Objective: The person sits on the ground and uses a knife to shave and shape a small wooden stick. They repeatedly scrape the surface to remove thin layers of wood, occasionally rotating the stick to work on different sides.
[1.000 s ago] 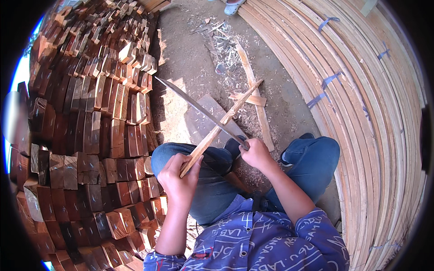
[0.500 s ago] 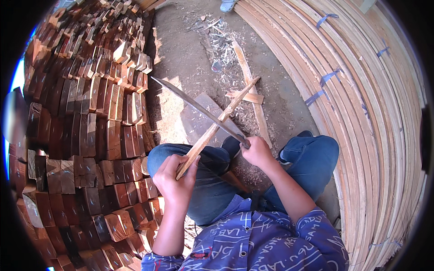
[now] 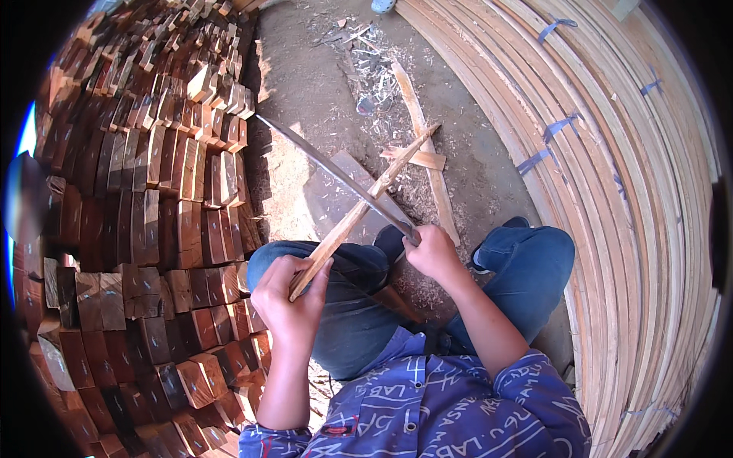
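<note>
My left hand [image 3: 292, 296] grips the near end of a pale wooden stick [image 3: 340, 235], fingers and thumb closed round it above my left knee. The stick slants up and away to the right and narrows to a point at its far end. In my closed right hand [image 3: 432, 252] is the grip end of a long, narrow knife [image 3: 317, 156]. Its dark blade reaches up to the left and crosses over the stick near the middle. Whether the edge bites into the wood, I cannot tell. Most of the knife's handle is hidden by my fingers.
Stacked wood blocks [image 3: 145, 221] rise close on my left. Long bundled strips [image 3: 595, 191] with blue ties curve along my right. Ahead on the ground lie a flat board [image 3: 324, 191], two crossed wood pieces [image 3: 439, 198] and scattered shavings [image 3: 374, 72].
The knife's tip has shifted slightly farther away. The near end of the stick, with my left hand on it, has moved a little to the left and toward me.
</note>
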The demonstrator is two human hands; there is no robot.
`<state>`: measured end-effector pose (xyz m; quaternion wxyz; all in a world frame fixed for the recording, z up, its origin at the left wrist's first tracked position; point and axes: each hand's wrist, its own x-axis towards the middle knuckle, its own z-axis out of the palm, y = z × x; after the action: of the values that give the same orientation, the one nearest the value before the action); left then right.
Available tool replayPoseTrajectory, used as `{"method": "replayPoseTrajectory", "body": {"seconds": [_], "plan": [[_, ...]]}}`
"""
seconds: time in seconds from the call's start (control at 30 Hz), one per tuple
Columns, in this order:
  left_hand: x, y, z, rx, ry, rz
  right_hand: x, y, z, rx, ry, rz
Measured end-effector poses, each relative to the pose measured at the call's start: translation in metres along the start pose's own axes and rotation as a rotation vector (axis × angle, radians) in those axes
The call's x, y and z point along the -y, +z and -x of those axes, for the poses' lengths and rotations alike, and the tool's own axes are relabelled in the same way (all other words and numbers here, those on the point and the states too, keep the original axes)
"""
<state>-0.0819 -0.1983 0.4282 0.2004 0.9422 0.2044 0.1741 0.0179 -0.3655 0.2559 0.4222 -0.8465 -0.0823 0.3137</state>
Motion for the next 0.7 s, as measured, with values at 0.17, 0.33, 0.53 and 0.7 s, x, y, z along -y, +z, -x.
{"method": "replayPoseTrajectory", "body": {"seconds": [0.17,0.33,0.53,0.7], "plan": [[0.01,0.004,0.012,-0.003,-0.075,0.019,0.001,0.002,0.011,0.034,-0.068,0.027],[-0.001,0.001,0.005,-0.021,0.03,-0.027,0.055,-0.015,0.042,-0.003,-0.364,-0.075],[-0.005,0.001,0.005,0.014,0.055,-0.019,0.028,-0.009,0.015,-0.042,-0.24,0.028],[-0.004,0.002,0.016,0.032,0.078,-0.031,-0.023,-0.008,-0.008,-0.026,0.039,0.066]]}}
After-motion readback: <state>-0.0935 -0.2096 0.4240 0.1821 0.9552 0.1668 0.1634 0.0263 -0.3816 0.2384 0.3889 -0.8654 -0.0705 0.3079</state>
